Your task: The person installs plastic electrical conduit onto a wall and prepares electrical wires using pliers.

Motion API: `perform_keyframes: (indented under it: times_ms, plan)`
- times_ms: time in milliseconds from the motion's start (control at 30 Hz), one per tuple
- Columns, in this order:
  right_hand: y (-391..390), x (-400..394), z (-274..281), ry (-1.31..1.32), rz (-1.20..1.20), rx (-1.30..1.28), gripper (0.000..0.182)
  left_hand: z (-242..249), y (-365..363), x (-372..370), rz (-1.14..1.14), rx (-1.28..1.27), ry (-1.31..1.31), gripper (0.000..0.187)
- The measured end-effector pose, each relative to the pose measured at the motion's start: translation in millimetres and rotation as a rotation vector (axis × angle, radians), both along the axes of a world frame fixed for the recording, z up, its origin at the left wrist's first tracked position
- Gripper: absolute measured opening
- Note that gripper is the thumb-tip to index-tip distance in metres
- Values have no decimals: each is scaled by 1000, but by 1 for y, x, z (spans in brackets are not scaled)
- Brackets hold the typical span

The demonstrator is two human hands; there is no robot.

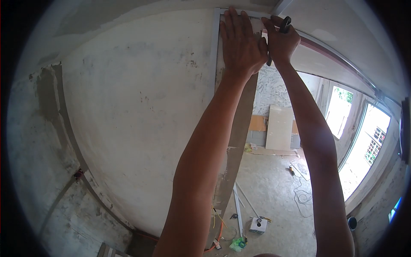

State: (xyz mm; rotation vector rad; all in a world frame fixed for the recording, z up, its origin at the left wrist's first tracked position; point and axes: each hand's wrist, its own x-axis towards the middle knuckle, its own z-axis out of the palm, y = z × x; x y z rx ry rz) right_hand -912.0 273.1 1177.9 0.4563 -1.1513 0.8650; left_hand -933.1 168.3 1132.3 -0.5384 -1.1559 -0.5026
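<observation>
High at the top of the wall, my left hand lies flat with its fingers stretched up over the corner of a metal profile frame. The light metal profile runs down beside that hand's fingers. Close on its right is my right hand, fingers pinched round a black pen-like tool whose end sticks up above the knuckles. Another slim black piece shows between the two hands, mostly covered. My right fingertips are right at the upper edge of the opening.
The white wall fills the left side. A ceiling profile runs off to the right. Below lie metal profiles, a small white box, a green bag and a loose cable. A pale board leans at the back.
</observation>
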Motion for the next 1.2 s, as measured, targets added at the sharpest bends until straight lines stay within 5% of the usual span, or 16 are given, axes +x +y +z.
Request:
perform_keyframes:
  times_ms: [167,267,367,800,1200]
  plan:
    - [2,-1,3,100,49,0,36,2,0,3,-57,5,-4,82]
    - [2,-2,6,2,288,-36,42,1,-1,6,-81,15,20,82]
    - [5,-3,8,-149,313,-81,47,0,-1,9,-118,37,10,83]
    - [4,-8,8,-87,396,-34,36,1,-3,6,11,19,7,80]
    - [13,-8,9,-64,10,93,29,2,-1,8,22,47,-6,84]
